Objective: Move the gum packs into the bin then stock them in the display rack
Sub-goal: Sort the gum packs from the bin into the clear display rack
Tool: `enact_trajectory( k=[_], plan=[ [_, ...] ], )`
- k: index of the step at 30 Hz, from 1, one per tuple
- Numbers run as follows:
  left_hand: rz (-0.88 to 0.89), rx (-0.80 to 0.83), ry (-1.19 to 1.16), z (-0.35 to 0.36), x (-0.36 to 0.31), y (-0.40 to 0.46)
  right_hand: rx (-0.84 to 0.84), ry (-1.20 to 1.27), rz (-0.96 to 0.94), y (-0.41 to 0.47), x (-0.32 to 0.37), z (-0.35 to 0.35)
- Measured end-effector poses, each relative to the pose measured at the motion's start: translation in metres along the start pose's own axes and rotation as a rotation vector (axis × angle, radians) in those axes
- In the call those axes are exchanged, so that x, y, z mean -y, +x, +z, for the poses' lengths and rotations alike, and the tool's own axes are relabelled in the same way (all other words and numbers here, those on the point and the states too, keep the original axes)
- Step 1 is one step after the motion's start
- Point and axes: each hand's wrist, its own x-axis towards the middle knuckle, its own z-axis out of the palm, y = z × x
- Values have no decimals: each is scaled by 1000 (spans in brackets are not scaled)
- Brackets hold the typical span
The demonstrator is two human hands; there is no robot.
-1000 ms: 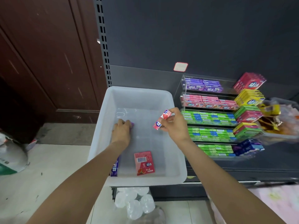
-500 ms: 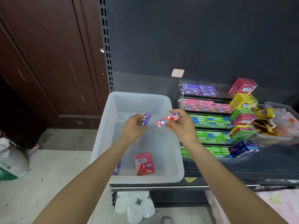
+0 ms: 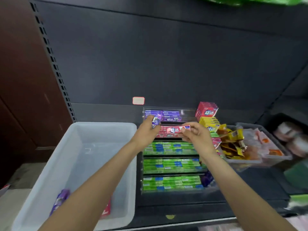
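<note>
Soft, even indoor light — motion blur, wide-angle bending at edges

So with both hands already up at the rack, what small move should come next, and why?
Probably slide the purple pack in the left hand into the top purple row: it already hovers there, while the right hand holds the pink pack at the pink row.

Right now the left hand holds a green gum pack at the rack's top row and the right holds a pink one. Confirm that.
Not quite: the head view shows the left hand holding a purple gum pack, not green, at the display rack top row. The right hand does hold a pink gum pack.
</note>
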Motion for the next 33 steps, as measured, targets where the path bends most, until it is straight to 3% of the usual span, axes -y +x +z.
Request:
enact_trajectory(
  k=[8, 13, 17, 33],
  plan=[
    [60, -30, 116, 78, -34, 52, 146, -107, -50, 64, -15, -82],
    [32, -149, 327, 95, -33, 63, 74, -628, -285, 95, -29, -113],
    [-38, -137, 542, 104, -26, 76, 170, -863, -317, 106, -42, -130],
    [26, -99, 890, 129, -29, 90, 170, -870, -364, 110, -51, -135]
  ],
)
